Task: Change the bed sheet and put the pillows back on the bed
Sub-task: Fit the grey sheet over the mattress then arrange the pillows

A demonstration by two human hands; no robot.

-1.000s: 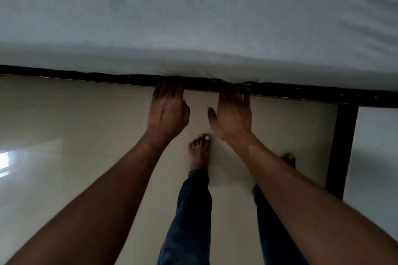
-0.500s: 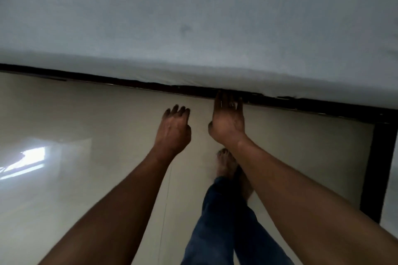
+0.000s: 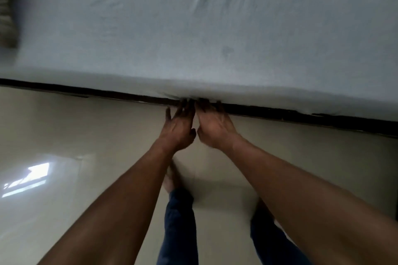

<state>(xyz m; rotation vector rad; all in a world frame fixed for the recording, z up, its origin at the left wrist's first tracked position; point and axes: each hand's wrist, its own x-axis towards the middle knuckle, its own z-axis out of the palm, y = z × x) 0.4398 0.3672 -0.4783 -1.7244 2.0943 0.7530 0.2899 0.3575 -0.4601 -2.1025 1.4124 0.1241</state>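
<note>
Fingers [image 3: 185,107] of the left hand [image 3: 180,128] straight and close together, thumb spread off to the side. Tips pushed into the seam where the bed sheet [image 3: 193,38] meets the bed frame [image 3: 301,116], at the near edge of the bed. Right hand [image 3: 215,129] just beside it, backs of both hands up, thumbs almost touching. Its fingers [image 3: 207,107] are also extended and pressed to the same seam. Tips of both hands blurred and dark against the rail; cannot tell how far under the sheet they go. Neither hand visibly curled round any cloth.

Sheet pale grey-white, spread over the whole mattress top and down its near side. A few slanting creases toward the far edge; small puckers just above the fingertips.

Frame shows as a dark strip running the length of the near edge, under the sheet.

Blurred drab shape [image 3: 6,6] at the far left corner of the bed; cannot tell what it is.

Below: glossy beige floor [image 3: 64,127] with a bright reflection [image 3: 28,178]; blue trouser legs [image 3: 179,226], one bare foot [image 3: 172,178].
</note>
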